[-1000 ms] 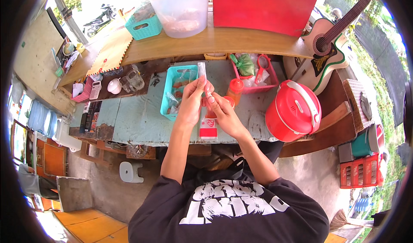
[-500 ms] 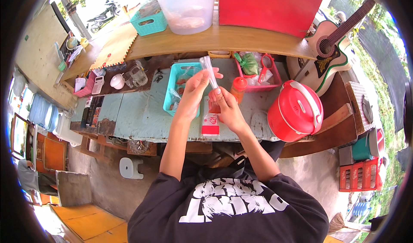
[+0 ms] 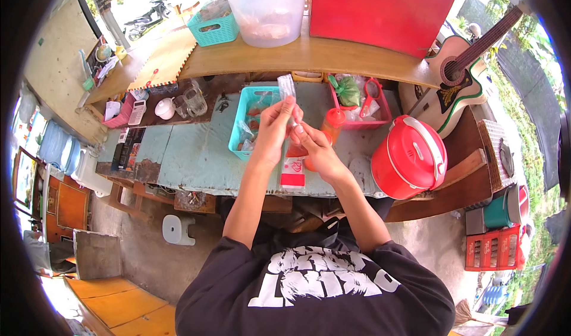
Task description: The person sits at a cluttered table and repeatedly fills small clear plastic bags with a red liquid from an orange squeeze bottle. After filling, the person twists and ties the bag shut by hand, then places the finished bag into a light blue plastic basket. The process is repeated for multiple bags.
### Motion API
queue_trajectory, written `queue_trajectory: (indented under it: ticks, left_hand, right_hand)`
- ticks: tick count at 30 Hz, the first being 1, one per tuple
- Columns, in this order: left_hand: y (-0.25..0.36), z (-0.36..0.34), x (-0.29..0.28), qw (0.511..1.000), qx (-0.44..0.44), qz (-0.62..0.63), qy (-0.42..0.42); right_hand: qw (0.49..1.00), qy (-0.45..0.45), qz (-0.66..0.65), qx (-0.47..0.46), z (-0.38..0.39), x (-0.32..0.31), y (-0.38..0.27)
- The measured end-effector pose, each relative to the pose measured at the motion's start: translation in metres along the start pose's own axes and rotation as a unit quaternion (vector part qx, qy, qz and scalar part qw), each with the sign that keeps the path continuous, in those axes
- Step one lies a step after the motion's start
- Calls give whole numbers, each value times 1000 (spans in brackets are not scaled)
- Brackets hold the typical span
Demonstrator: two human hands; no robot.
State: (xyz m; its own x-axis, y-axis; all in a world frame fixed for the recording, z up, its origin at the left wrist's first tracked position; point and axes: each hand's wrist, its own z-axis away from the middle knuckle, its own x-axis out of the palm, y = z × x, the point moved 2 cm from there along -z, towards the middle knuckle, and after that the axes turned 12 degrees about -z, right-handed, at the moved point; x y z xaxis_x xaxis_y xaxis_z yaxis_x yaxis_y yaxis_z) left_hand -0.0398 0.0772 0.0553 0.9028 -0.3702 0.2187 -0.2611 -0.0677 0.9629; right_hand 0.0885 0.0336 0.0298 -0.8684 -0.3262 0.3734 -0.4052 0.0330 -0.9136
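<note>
Above the table's front half, both my hands are closed on a clear plastic bag (image 3: 286, 86). My left hand (image 3: 272, 129) pinches its neck, and the loose end stands up above the fingers. Just below and to the right, my right hand (image 3: 319, 150) grips the bag lower down, where reddish contents (image 3: 295, 150) show beside the fingers. Under the hands lies a flat red and white plastic packet (image 3: 292, 178) near the table edge. An orange squeeze bottle (image 3: 333, 122) stands right behind my right hand. Left of my left hand is a turquoise basket (image 3: 237, 128) with small bagged items.
A pink basket (image 3: 380, 123) holds a green bag and a red-handled strainer (image 3: 371, 92). The red rice cooker-like container (image 3: 410, 157) stands at the right, near a guitar (image 3: 455, 74). Glass mugs (image 3: 193, 102) and a calculator (image 3: 137, 112) sit at left. A wooden shelf (image 3: 256, 59) runs behind.
My left hand's outstretched fingers have closed in around the bag's neck. The bag's upper end now bends and bunches above them. The view has shifted slightly.
</note>
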Motion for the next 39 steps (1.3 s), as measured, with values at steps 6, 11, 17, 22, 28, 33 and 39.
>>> queue_trajectory:
  ticks: [6, 11, 17, 22, 28, 33, 39]
  left_hand:
    - [-5, 21, -4, 809, 310, -448, 221]
    - [-49, 44, -4, 603, 434, -624, 241]
    - [-57, 41, -8, 591, 427, -628, 272]
    - [-53, 41, -6, 567, 403, -663, 276]
    - [-53, 43, -2, 637, 335, -646, 254]
    - [-42, 50, 5, 686, 260, -639, 231]
    - [-43, 49, 3, 868, 105, -470, 122]
  right_hand:
    - [988, 77, -124, -49, -5, 2, -39]
    - [980, 69, -181, -49, -15, 2, -38]
    - [973, 91, -211, -20, -17, 13, -17]
    - [969, 100, -221, -41, -16, 15, -17]
    - [972, 99, -210, -37, -18, 11, -14]
    - [979, 81, -176, -67, -19, 9, -12]
    - [979, 56, -172, -90, -19, 6, -13]
